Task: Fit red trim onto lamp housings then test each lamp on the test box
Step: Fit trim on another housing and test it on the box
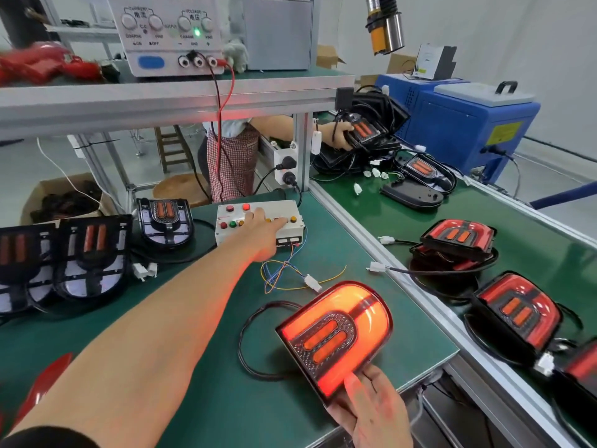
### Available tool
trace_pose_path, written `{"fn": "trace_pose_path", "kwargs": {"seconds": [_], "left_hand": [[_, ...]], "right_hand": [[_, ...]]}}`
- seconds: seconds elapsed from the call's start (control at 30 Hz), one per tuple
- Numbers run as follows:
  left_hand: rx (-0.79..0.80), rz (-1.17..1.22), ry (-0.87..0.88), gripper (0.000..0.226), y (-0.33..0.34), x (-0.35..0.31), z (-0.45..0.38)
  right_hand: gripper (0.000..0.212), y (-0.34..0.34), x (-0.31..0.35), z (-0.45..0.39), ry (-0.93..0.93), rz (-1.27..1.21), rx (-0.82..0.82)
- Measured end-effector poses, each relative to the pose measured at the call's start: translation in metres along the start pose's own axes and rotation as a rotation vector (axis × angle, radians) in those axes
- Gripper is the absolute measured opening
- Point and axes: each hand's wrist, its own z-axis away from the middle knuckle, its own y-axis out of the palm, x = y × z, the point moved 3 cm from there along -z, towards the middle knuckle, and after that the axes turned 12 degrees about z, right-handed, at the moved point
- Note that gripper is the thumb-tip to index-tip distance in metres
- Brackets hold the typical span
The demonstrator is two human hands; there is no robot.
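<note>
While the lamp glows, its state reads thus:
Lamp: lit red, tilted on the green bench mat, near the edge.
Right hand: fingers curled, gripping its lower corner.
Left hand: fingers extended onto test box buttons; which one, seemingly unclear.
Handling: rigid, glossy, likely slippery; hold by the rim.

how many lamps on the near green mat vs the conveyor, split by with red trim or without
Near mat, red trim, lit: 1
Near mat, no trim: 3
Conveyor, red trim: at least 3
Conveyor, no trim, loose: 2
Total: 9, far pile uncounted
</note>
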Motion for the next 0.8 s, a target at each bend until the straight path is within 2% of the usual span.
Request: {"fn": "trace_pose_path", "kwargs": {"seconds": [0.1,0.23,0.33,0.43,0.57,0.67,0.73,0.8], "left_hand": [[-0.001,0.011,-0.001,0.088,0.001,0.000,0.001],[-0.004,0.002,0.003,0.086,0.000,-0.002,0.001],[0.000,-0.001,0.007,0.086,0.000,-0.001,-0.001],[0.002,-0.008,0.011,0.086,0.001,0.000,-0.001],[0.003,-0.001,0.021,0.086,0.001,-0.001,0.000],[0.015,0.032,0.019,0.084,-0.002,-0.002,0.002],[-0.065,0.120,0.049,0.070,-0.007,-0.007,0.006],[-0.231,0.256,0.143,0.044,-0.014,-0.019,0.014]], "right_hand": [[0.020,0.000,-0.002,0.003,-0.032,0.009,0.015],[0.016,0.002,-0.002,0.001,-0.117,0.114,-0.068],[0.019,0.002,-0.001,0.000,-0.032,0.054,-0.018],[0.033,0.001,0.002,-0.003,-0.002,0.081,-0.040],[0.018,-0.001,-0.003,-0.002,0.015,0.048,-0.055],[0.018,-0.001,-0.004,0.000,-0.007,0.016,-0.030],[0.020,-0.001,-0.005,0.003,-0.014,-0.003,-0.007],[0.020,-0.003,-0.005,0.004,0.010,-0.012,-0.006]]}}
